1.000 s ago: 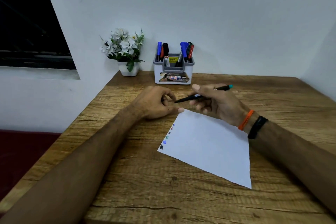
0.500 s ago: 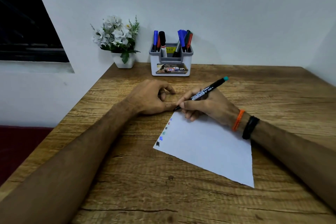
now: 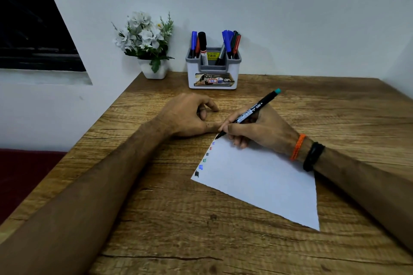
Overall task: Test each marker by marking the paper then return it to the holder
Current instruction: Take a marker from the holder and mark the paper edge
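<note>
left hand (image 3: 186, 116) curled, resting | right hand (image 3: 257, 128) pinching, fingers (image 3: 232, 128) bent
</note>
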The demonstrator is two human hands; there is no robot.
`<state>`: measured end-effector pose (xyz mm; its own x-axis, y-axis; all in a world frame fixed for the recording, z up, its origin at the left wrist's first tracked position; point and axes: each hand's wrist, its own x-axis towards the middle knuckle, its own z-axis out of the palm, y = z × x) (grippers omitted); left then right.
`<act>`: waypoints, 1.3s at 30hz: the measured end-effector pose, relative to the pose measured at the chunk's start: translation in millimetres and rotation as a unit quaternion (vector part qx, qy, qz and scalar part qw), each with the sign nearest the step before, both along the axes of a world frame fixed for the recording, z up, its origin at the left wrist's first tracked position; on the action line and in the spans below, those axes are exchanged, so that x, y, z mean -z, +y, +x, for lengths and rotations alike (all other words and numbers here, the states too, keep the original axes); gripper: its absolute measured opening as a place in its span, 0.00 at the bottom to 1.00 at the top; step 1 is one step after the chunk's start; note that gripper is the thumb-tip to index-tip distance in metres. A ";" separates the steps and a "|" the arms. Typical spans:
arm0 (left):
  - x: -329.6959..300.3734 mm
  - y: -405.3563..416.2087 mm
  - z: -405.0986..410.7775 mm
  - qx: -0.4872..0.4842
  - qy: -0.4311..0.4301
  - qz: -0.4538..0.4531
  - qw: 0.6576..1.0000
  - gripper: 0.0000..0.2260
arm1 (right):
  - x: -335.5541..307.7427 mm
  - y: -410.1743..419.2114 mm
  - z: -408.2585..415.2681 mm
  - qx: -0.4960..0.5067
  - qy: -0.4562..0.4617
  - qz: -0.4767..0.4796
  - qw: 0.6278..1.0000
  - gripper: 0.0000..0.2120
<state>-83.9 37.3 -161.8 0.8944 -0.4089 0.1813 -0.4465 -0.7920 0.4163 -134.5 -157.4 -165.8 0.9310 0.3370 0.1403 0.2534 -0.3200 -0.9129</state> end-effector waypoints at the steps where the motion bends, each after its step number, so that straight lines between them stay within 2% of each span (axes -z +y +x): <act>1: -0.1 0.0 0.1 -0.001 0.000 0.000 1.000 0.24 | -0.3 0.3 -0.3 0.001 0.000 -0.001 1.000 0.03; 39: -1.6 -0.9 -1.1 -0.005 0.003 0.009 1.000 0.24 | 0.5 0.3 -0.4 0.019 0.004 0.001 1.000 0.03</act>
<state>-85.0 36.4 -160.2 0.8992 -0.4038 0.1685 -0.4367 -0.8038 0.4040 -134.9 -157.1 -166.3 0.9444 0.3006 0.1335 0.2339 -0.3285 -0.9151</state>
